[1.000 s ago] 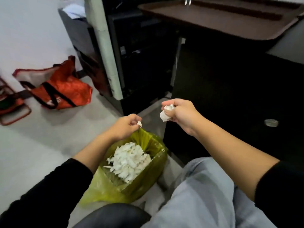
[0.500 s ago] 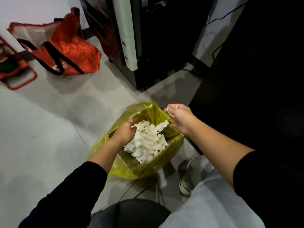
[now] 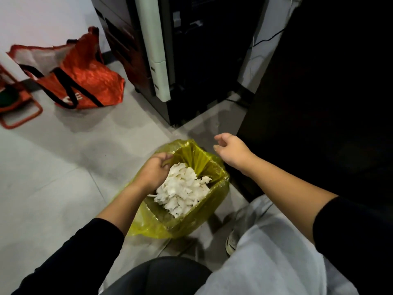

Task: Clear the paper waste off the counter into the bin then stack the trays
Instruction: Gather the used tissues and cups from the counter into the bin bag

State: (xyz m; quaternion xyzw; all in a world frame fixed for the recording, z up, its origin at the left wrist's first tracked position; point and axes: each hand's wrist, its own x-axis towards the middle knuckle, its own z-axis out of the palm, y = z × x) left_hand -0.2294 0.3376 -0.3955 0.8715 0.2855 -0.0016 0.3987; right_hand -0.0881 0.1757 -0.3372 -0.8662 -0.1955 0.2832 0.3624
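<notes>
1. Well to the left of my left grip, a red bag (image 3: 78, 77) sits open on the floor.
2. My left hand (image 3: 154, 170) curls its grip on the near lip of the yellow bin (image 3: 191, 220), seemingly to hold it open.
3. Just right of that grip, white paper waste (image 3: 182, 188) fills the bin.
4. My right hand (image 3: 230, 151) hangs beyond the rim, grip loose and empty.

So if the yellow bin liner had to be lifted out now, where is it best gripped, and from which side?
Probably the far rim of the yellow liner, from above: there the plastic stands up in a loose, bare fold, while the paper scraps pile high in the middle. The left hand already holds the left rim; the right hand hovers beside it, holding nothing.
</notes>
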